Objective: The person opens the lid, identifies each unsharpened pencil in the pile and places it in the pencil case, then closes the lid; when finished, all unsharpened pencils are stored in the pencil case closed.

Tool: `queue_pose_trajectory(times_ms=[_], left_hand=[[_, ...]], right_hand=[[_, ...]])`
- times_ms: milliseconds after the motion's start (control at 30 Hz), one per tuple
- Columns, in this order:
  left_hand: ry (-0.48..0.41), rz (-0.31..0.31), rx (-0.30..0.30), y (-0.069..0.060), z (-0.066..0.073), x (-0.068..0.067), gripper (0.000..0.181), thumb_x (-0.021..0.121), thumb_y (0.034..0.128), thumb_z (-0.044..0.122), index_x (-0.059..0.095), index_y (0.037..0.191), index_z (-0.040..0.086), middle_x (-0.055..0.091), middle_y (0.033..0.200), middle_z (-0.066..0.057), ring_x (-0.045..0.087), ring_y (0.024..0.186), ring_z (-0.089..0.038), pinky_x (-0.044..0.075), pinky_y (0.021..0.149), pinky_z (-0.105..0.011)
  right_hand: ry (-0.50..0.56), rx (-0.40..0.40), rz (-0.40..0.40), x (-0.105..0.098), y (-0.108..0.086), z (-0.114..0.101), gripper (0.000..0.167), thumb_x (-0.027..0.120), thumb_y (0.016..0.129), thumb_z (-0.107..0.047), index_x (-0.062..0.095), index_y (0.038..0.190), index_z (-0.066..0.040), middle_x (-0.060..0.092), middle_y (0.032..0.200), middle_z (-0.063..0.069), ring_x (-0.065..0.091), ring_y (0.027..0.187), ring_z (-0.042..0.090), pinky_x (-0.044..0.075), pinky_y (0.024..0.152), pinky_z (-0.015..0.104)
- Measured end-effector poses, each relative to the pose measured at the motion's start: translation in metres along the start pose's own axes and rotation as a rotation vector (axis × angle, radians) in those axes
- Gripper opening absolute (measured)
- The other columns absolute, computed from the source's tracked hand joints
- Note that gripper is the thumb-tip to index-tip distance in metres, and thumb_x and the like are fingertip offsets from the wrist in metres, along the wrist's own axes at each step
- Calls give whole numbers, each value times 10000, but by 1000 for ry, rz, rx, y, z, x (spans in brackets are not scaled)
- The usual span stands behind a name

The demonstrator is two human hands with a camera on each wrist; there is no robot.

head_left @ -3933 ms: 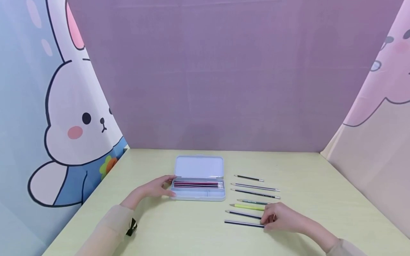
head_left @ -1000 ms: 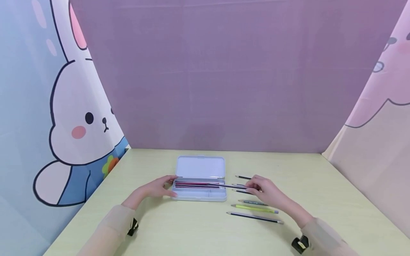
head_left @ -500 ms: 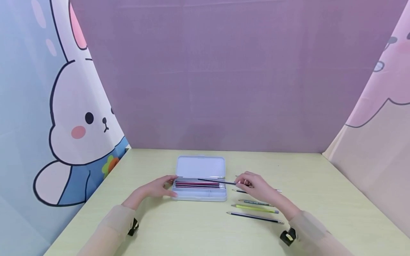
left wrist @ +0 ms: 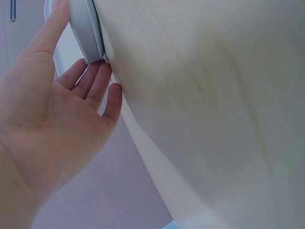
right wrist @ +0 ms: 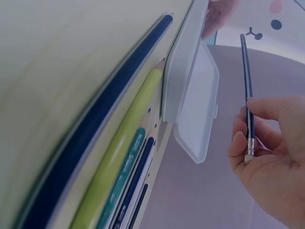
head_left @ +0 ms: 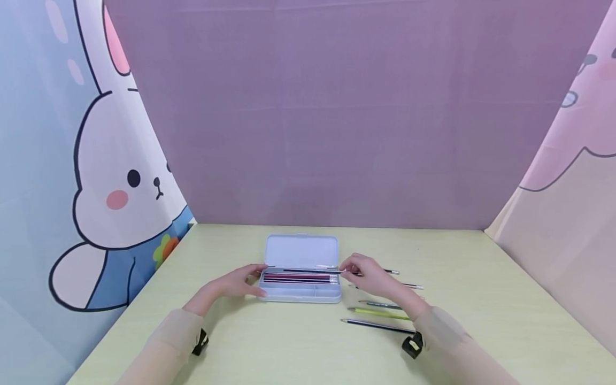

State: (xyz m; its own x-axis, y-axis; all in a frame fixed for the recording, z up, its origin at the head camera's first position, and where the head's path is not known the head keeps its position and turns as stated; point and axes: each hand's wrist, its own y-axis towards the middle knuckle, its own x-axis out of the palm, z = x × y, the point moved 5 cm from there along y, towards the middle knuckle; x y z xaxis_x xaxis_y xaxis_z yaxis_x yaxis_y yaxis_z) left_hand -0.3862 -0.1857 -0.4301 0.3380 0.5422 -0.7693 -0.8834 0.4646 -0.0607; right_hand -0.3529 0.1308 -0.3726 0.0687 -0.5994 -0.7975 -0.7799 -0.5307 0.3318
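A pale pencil case [head_left: 289, 291] lies with its lid [head_left: 301, 250] raised. Several striped pencils [head_left: 295, 278] fill its rear compartment, while the front compartments hold nothing visible. My left hand [head_left: 234, 281] holds the case by its left end, thumb at the front and fingers toward the back. Between thumb and fingers, my right hand [head_left: 368, 276] pinches a dark striped pencil [right wrist: 247, 71] near its metal-and-eraser end. That pencil extends leftward over the rear compartment; whether it touches the pencils beneath cannot be told.
Right of the case several pencils lie roughly parallel, among them a yellow-green one [head_left: 380, 313], a teal one [head_left: 380, 304] and a dark striped one [head_left: 375, 325] nearest the front. My right forearm passes over some of them. A purple cloth [head_left: 308, 117] hangs behind the table.
My right hand has picked up the front striped pencil from the table and carried it left and back over the case. The left hand stays at the case's left end.
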Motion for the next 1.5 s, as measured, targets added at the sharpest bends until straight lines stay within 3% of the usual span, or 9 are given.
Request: queue_pose_trajectory(times_ms=[600, 900, 1300, 1500], left_hand=[[8, 0, 21, 0, 1, -1, 830, 739, 783, 394, 357, 1422, 26, 461, 1379, -173, 453, 1231, -337, 348, 1045, -535], [4, -4, 36, 1, -1, -1, 833, 742, 783, 384, 353, 1421, 17, 468, 1368, -178, 458, 1224, -341, 360, 1034, -533], [-10, -1, 3, 1, -1, 0, 830, 743, 780, 393, 355, 1430, 52, 461, 1383, -161, 446, 1241, -327, 346, 1048, -533], [-16, 4, 14, 0, 0, -1, 834, 750, 774, 384, 358, 1424, 36, 464, 1380, -168, 453, 1239, -333, 340, 1049, -540]], right_hand=[[25, -22, -44, 27, 26, -8, 84, 627, 885, -75, 653, 937, -14, 596, 858, 6, 542, 754, 55, 490, 659, 173], [35, 16, -50, 36, 35, -11, 39, 644, 866, -46, 640, 886, -13, 595, 808, 24, 514, 706, 66, 459, 610, 172], [56, 59, -83, 51, 43, -4, 39, 628, 873, -44, 640, 901, -20, 624, 824, 27, 553, 749, 98, 477, 659, 182], [71, 85, -100, 54, 45, 2, 49, 623, 877, -52, 647, 913, -28, 638, 836, 23, 572, 770, 104, 485, 674, 179]])
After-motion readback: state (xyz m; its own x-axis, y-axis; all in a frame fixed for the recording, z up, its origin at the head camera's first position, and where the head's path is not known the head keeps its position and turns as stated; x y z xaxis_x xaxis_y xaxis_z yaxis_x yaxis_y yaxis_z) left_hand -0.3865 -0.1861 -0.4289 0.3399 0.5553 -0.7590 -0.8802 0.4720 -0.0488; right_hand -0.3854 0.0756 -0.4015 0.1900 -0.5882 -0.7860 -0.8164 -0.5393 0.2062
